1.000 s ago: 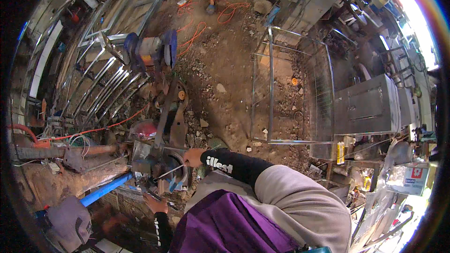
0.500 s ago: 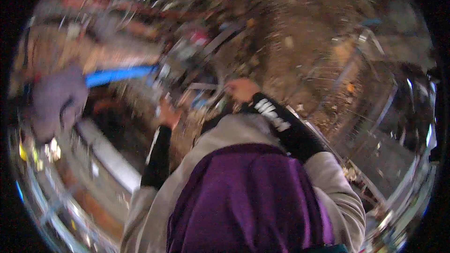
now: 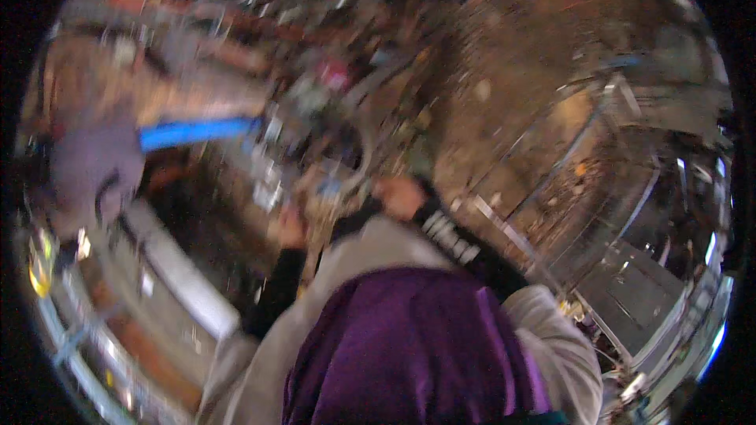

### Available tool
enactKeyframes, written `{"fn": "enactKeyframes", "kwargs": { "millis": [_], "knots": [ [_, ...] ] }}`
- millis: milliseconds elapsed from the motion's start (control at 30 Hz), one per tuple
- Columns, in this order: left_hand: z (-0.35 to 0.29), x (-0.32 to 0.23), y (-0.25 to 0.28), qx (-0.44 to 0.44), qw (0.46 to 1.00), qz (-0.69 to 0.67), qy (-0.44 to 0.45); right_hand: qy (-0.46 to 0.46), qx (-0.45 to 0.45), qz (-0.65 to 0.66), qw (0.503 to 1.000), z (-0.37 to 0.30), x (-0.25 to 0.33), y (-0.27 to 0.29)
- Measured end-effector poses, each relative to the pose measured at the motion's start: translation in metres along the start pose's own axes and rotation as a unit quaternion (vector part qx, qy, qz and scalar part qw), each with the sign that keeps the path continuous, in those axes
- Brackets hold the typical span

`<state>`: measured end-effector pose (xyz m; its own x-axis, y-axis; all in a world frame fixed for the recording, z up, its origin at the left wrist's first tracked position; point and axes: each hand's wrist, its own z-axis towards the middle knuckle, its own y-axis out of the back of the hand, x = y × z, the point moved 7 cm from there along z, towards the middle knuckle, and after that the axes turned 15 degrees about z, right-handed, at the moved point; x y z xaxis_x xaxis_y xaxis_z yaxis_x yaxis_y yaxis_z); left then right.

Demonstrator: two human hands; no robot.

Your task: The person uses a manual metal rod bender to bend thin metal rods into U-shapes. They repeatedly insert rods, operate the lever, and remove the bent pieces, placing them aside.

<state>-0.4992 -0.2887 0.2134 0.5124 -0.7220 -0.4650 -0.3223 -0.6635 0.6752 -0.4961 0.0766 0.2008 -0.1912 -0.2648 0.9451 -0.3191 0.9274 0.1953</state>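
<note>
Motion blurs the whole view. My right hand [image 3: 400,195] is in front of my body, its fingers curled in beside a pale curved strand that looks like a hose or cable; what they hold, if anything, is hidden. My left hand [image 3: 290,228] is lower and to the left, next to a cluttered patch of small parts, its fingers too smeared to read. Between and just beyond the hands lies a small light-blue item [image 3: 327,186], its kind unclear. Both forearms are in black sleeves under a grey top.
A bright blue bar [image 3: 201,133] extends from a rounded grey object [image 3: 94,161] on the left. Below it runs a long pale beam [image 3: 185,271]. Brown, dirt-like ground [image 3: 504,102] spreads ahead and right. A dark flat panel [image 3: 630,291] lies at the right. A pinkish-red item [image 3: 334,75] sits ahead.
Both hands have drawn a little nearer my body. The left hand's spread fingers have become a smear, and the right hand looks more curled. The view has shifted slightly.
</note>
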Motion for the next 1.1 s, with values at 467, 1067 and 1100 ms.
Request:
{"fn": "enactKeyframes", "kwargs": {
  "millis": [467, 1067, 1100],
  "knots": [
    [0.0, -0.013, -0.038, 0.05, 0.991, -0.028, -0.12, -0.037, -0.086, -0.062, 0.994, -0.023, 0.012, -0.015],
    [0.032, -0.018, 0.017, -0.13, 0.972, 0.169, -0.098, -0.09, -0.136, -0.006, 0.987, -0.018, 0.036, 0.019],
    [0.028, -0.039, 0.026, -0.149, 0.963, 0.186, -0.126, -0.107, -0.136, 0.002, 0.985, -0.019, 0.028, 0.021]
  ]
}}
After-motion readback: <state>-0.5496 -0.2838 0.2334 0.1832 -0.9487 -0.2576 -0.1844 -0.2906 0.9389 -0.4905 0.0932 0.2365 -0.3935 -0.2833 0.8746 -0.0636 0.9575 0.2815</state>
